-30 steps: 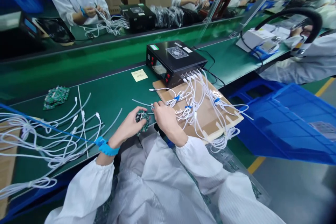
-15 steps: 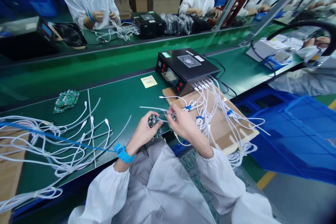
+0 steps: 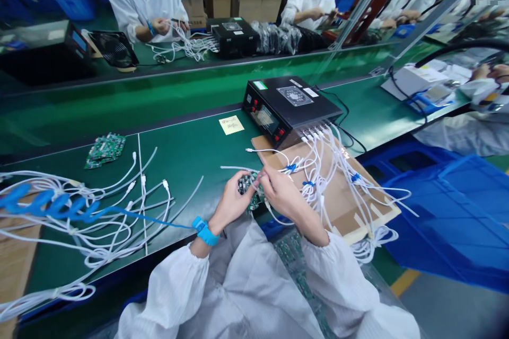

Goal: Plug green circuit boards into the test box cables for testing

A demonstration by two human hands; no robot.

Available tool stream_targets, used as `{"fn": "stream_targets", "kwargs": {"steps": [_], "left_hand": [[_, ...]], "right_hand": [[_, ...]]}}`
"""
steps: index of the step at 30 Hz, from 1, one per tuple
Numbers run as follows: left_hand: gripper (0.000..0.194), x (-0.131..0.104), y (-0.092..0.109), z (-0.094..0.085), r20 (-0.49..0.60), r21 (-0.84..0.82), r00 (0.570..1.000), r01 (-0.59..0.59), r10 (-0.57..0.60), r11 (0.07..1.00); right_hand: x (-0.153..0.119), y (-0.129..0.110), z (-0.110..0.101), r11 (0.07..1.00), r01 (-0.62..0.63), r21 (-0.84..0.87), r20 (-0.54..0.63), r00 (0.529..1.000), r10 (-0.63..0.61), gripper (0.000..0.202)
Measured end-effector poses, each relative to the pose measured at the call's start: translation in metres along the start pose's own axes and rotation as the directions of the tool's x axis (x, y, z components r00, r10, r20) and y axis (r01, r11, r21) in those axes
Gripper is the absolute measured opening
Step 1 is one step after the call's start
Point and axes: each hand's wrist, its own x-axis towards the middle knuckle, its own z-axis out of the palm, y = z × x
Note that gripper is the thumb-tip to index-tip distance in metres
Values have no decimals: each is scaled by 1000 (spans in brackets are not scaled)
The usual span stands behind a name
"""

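Observation:
My left hand, with a blue strap at its wrist, grips a green circuit board near the bench's front edge. Close against it, my right hand pinches at the board's upper right; a white cable runs to its fingers, though what the fingertips hold is too small to make out. Behind my hands stands a black box with a screen. White cables run from its side over a cardboard sheet.
Stacked circuit boards and many loose white cables lie on the left. A yellow note is by the box. Blue bins stand at the right. People in white work across the bench.
My hands have come closer together, and the right one has moved onto the board's upper edge. The view has shifted slightly, and the blue coiled cord has come into sight at the left.

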Motion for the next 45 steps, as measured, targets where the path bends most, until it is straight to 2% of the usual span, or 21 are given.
{"fn": "stream_targets", "kwargs": {"steps": [3,5,8,10,12,14,17,19,21,25,31,33,34,36,37,39,41,43,45], "left_hand": [[30,1,-1,-1,-50,16,998,45,-45,999],[28,2,2,0,-75,1,995,67,-67,998],[23,2,7,1,-104,-42,985,134,-138,990],[22,2,10,2,-131,-66,976,166,-173,984],[23,2,12,3,-148,-80,971,179,-189,981],[23,2,12,3,-146,-98,966,201,-214,975],[23,1,11,5,-158,-128,959,215,-234,968],[21,1,12,7,-171,-137,963,187,-209,973],[17,1,12,7,-164,-129,974,134,-155,982],[18,3,14,5,-80,-73,995,55,-60,996],[25,9,7,12,-82,-49,988,126,-130,991],[26,14,5,12,-133,-65,981,136,-144,989],[26,18,6,9,-200,-73,969,132,-144,989],[25,26,10,0,-348,-91,926,123,-147,988],[24,30,14,-7,-385,-103,909,132,-161,986],[25,36,24,-20,-300,-78,928,206,-220,976],[30,38,34,-31,-119,40,950,295,-289,955],[33,36,42,-38,29,186,937,337,-348,923],[31,32,44,-42,120,307,919,326,-376,894]], "right_hand": [[-4,0,-2,997,9,81,-26,1000,-7,27],[-15,-2,-1,989,9,145,-138,990,12,24],[-45,-7,3,979,25,201,-395,917,58,30],[-68,-7,8,994,38,106,-486,874,19,19],[-87,-3,14,998,26,-61,-464,884,-52,10],[-97,3,20,981,3,-196,-404,911,-84,13],[-98,11,31,961,-20,-275,-341,937,-78,22],[-92,14,38,972,-23,-235,-294,955,-48,27],[-87,15,42,993,-44,-114,-251,968,14,29],[-78,14,43,987,-123,101,-164,977,138,30],[-74,16,40,987,-148,55,-127,980,154,32],[-78,18,42,989,-149,14,-131,980,150,33],[-80,19,43,989,-145,-7,-130,981,143,34],[-86,22,45,991,-129,-40,-127,984,123,36],[-88,23,46,992,-117,-44,-129,986,110,36],[-89,24,46,996,-90,-24,-157,984,86,35],[-87,23,45,998,-64,16,-205,977,66,31],[-80,21,44,998,-35,56,-247,968,48,30],[-73,20,42,997,-10,79,-270,962,31,30]]}}
